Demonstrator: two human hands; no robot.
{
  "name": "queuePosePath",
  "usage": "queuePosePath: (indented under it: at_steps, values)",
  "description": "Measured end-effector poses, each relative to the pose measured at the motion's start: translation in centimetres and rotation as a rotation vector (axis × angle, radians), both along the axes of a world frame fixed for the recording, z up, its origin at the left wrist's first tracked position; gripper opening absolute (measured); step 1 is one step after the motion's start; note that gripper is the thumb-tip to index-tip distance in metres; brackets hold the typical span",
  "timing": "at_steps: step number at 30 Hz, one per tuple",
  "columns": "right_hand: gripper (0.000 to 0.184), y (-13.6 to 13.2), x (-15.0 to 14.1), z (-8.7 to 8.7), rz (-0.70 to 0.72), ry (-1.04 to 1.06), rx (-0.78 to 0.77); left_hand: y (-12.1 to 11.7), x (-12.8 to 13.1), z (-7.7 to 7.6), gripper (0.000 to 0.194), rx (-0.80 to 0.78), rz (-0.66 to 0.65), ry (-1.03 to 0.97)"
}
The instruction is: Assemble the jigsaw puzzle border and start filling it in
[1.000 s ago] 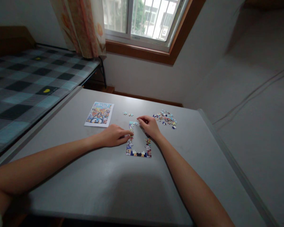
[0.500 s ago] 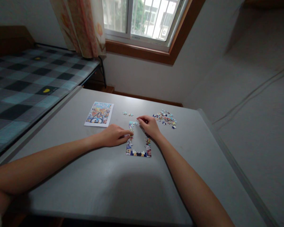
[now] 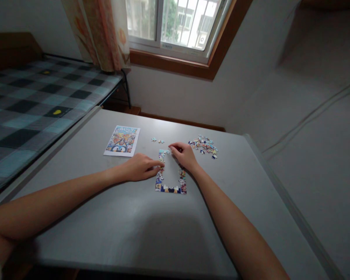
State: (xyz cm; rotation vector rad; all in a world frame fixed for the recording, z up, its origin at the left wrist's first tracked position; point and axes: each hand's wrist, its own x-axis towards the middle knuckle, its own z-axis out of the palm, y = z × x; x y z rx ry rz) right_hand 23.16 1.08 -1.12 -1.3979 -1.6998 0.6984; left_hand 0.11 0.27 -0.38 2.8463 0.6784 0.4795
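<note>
A jigsaw puzzle frame (image 3: 171, 190) of joined border pieces lies on the table, its middle bare tabletop. My left hand (image 3: 141, 167) rests palm down at its left side, index finger stretched onto the left border and the other fingers loosely bent. My right hand (image 3: 185, 154) is over the upper right corner, thumb and index fingertips pinched together at a small puzzle piece on the top border. The hand hides part of the top and right borders. Just beyond the frame lie a pale loose piece (image 3: 153, 139) and some joined pieces (image 3: 161, 141).
A heap of loose puzzle pieces (image 3: 204, 145) lies right of my right hand. To the left lies a printed reference picture (image 3: 122, 140) with "BLUEY" on top. All are on the grey table (image 3: 111, 217). A checked bed (image 3: 61, 93) stands at left, a window (image 3: 177, 23) beyond.
</note>
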Motion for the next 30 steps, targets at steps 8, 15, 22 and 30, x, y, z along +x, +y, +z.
queuePosePath:
  at_steps: [8, 15, 22, 30]
  values:
    - [0.026, -0.1, 0.0, 0.2, -0.004, -0.005, 0.009, -0.1, 0.0, 0.1, 0.032, -0.021, 0.007, 0.008]
    - [0.029, 0.1, 0.1, 0.1, -0.063, 0.146, 0.033, -0.1, 0.1, 0.2, 0.033, -0.013, 0.007, 0.004]
    - [0.037, 0.9, 0.9, 0.0, -0.329, 0.447, 0.083, -0.1, 0.0, 0.1, 0.033, -0.007, -0.009, -0.017]
    - [0.036, 0.9, 0.9, 0.0, -0.343, 0.513, 0.092, -0.1, 0.0, 0.2, 0.033, -0.019, -0.006, 0.01]
